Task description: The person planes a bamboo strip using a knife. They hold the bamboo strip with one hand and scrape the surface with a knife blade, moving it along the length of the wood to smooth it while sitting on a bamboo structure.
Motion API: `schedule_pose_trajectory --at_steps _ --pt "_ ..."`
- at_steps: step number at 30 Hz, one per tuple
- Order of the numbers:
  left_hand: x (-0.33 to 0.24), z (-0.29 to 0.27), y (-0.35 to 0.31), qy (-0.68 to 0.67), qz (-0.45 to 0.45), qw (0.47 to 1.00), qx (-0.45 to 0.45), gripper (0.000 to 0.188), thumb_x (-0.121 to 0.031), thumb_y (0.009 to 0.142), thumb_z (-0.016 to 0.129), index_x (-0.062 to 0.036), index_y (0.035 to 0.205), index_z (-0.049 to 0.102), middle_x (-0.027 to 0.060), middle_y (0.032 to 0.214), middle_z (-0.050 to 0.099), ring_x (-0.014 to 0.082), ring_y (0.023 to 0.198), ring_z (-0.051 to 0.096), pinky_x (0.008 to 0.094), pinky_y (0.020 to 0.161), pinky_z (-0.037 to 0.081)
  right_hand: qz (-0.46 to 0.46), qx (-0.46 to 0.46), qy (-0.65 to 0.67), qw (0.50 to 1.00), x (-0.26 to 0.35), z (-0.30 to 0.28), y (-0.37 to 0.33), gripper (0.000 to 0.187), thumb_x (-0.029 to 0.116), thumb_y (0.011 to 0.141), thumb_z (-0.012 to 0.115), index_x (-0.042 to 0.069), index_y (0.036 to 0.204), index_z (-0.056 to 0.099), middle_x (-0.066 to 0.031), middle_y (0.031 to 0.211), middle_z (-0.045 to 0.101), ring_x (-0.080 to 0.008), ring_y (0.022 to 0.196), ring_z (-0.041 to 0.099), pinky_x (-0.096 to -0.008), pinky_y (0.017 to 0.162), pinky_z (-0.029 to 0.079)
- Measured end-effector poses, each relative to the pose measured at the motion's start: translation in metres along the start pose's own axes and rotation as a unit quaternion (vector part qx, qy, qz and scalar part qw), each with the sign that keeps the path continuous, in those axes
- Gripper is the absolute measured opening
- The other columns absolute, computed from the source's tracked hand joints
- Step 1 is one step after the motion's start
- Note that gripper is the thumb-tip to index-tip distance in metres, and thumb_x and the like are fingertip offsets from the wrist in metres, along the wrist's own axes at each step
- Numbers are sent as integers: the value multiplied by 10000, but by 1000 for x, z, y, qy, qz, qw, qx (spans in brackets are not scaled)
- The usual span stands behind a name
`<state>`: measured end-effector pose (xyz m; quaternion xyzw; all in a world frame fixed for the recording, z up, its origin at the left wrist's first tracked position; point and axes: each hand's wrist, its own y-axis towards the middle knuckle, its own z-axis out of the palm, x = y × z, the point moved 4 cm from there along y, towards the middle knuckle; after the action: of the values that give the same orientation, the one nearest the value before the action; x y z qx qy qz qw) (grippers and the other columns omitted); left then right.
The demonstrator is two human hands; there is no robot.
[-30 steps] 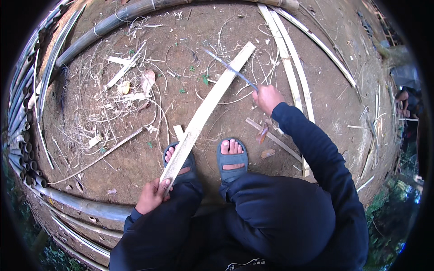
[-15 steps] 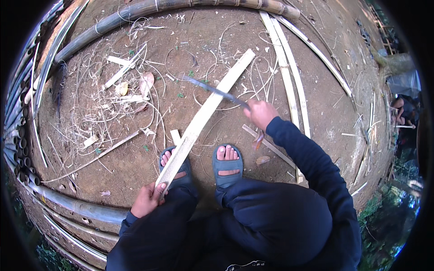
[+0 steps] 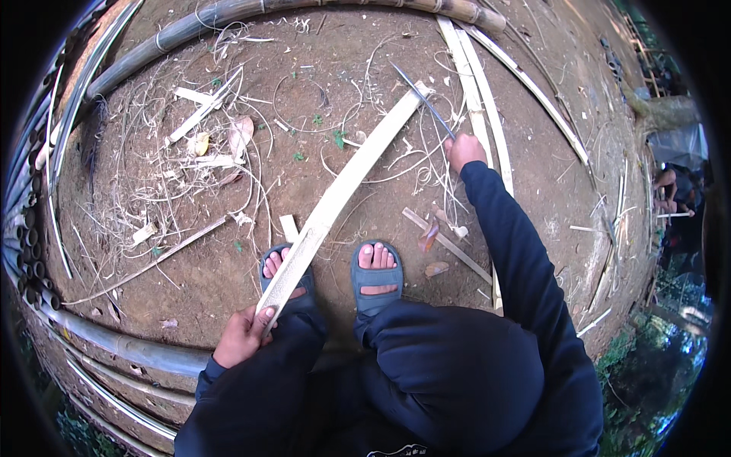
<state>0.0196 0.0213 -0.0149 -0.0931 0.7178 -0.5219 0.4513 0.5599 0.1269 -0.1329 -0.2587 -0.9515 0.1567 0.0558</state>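
Observation:
A long pale split bamboo strip (image 3: pixel 350 179) slants from my lap up toward the far right, passing over my left sandal. My left hand (image 3: pixel 244 335) grips its near end, thumb on top. In my right hand (image 3: pixel 464 150) is a long, narrow-bladed knife (image 3: pixel 426 100), its handle hidden by my fingers. The blade lies across the strip's far end, pointing up and left. A small pale curl of shaving (image 3: pixel 424 90) shows at that end, beside the blade.
Thin bamboo shavings (image 3: pixel 179 190) and offcuts litter the dirt at left. A thick bamboo pole (image 3: pixel 228 13) lies along the far side. Long split strips (image 3: pixel 487 114) lie at right. Bamboo poles (image 3: pixel 145 352) are at lower left. Another person (image 3: pixel 674 190) sits at the far right edge.
My right hand has moved away and slightly right, taking the knife from the strip's upper part to its far end. My left hand keeps its grip.

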Motion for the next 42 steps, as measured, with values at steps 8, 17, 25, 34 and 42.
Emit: schedule_pose_trajectory --at_steps 8,17,25,34,42 --pt "-4 -3 1 56 -3 998 -15 367 -313 1041 525 25 943 627 17 660 579 80 553 494 262 529 407 9 -3 -1 1000 -12 2 6 320 303 910 610 0 930 711 -243 848 704 -409 829 704 -489 798 566" --pt "14 -3 2 27 15 999 -18 366 -313 1037 533 24 937 634 15 667 584 83 560 506 265 533 414 -2 -5 5 1000 -13 -7 -1 320 270 906 607 -26 971 709 -273 819 690 -419 813 704 -493 783 569" --pt "8 -1 3 -6 3 1000 -19 358 -317 1033 543 6 913 638 -4 680 578 65 593 498 251 551 405 33 -63 92 993 -16 38 -91 294 313 896 634 21 911 653 -268 770 673 -450 761 676 -530 717 544" --pt "-48 -32 9 -62 89 991 -72 361 -368 1055 462 -26 991 556 27 567 516 94 407 472 252 384 369 105 -147 61 982 -16 54 -147 404 289 854 700 -18 1109 639 -234 1082 612 -383 1030 604 -464 897 475" --pt "-233 -74 33 -149 367 911 -113 423 -446 1051 425 -32 1014 508 64 613 507 133 423 471 266 393 415 -350 -2 436 829 201 -76 -179 512 394 962 598 -47 1222 596 -223 1106 634 -331 1044 628 -420 931 485"
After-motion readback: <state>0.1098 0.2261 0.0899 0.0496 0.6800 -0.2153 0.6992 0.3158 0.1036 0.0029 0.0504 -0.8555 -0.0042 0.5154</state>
